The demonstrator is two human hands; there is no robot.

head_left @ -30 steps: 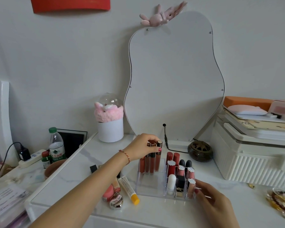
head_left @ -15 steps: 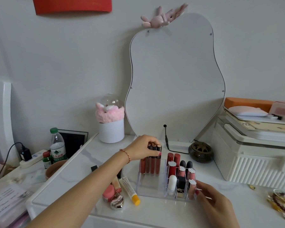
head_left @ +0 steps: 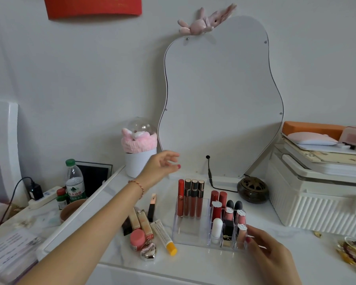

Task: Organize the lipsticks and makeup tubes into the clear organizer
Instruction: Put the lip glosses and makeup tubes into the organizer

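Observation:
The clear organizer (head_left: 190, 236) sits on the white table. Several lip gloss tubes (head_left: 190, 199) stand upright in its back left compartment. Several lipsticks (head_left: 227, 210) fill the small slots on its right side. My left hand (head_left: 162, 163) hovers above and to the left of the gloss tubes, fingers loose, holding nothing. My right hand (head_left: 269, 251) rests at the organizer's front right corner, fingertips touching it beside a pink lipstick (head_left: 242, 233). Loose tubes (head_left: 144, 225) and a white tube with a yellow cap (head_left: 164, 236) lie left of the organizer.
A pear-shaped mirror (head_left: 222, 99) leans on the wall behind. A white pot (head_left: 139, 163) stands back left, a dark round burner (head_left: 253, 189) back right, a white ribbed box (head_left: 319, 202) at right. A silver heart (head_left: 148, 251) and pink jar (head_left: 137, 238) lie near the front edge.
My left hand has let go of the lip gloss tubes and lifted up and to the left. The tubes now stand alone in the organizer. My right hand has stayed put.

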